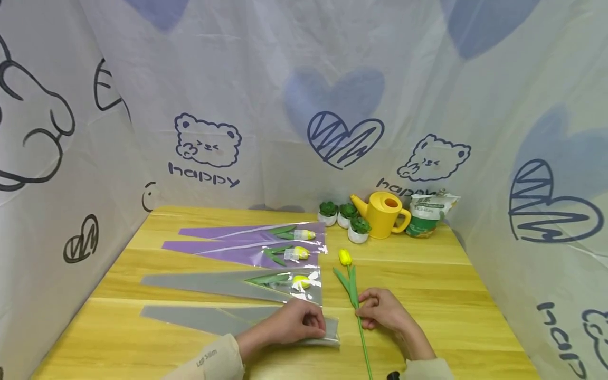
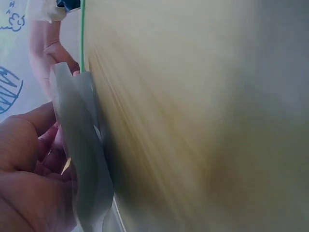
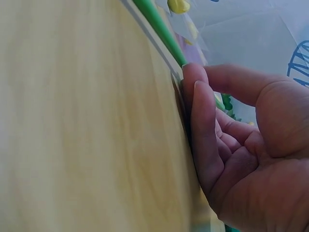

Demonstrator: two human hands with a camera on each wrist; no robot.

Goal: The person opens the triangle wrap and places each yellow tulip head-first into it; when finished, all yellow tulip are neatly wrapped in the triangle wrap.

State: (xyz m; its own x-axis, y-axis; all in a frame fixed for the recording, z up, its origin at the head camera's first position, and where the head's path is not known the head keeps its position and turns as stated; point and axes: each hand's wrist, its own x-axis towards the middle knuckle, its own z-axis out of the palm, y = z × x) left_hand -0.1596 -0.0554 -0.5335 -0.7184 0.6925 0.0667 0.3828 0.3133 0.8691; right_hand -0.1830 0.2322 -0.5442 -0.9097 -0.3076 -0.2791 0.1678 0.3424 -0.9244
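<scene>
My right hand (image 1: 383, 310) pinches the green stem of a yellow artificial tulip (image 1: 345, 257), just below its leaves. The tulip's bloom points to the back of the table. In the right wrist view the stem (image 3: 161, 33) runs past the fingertips (image 3: 195, 77), close over the wood. My left hand (image 1: 296, 322) pinches the wide right end of a grey flower sleeve (image 1: 190, 316), the nearest in a row. In the left wrist view the edge of this sleeve (image 2: 79, 140) is lifted and bowed, with the thumb on one side.
Behind lie another grey sleeve (image 1: 190, 282) and two purple sleeves (image 1: 204, 248), each with a yellow tulip in it. At the back right stand small potted succulents (image 1: 358, 230), a yellow watering can (image 1: 380, 219) and a green-and-white bag (image 1: 424, 221). Printed cloth hangs around the table (image 1: 427, 274).
</scene>
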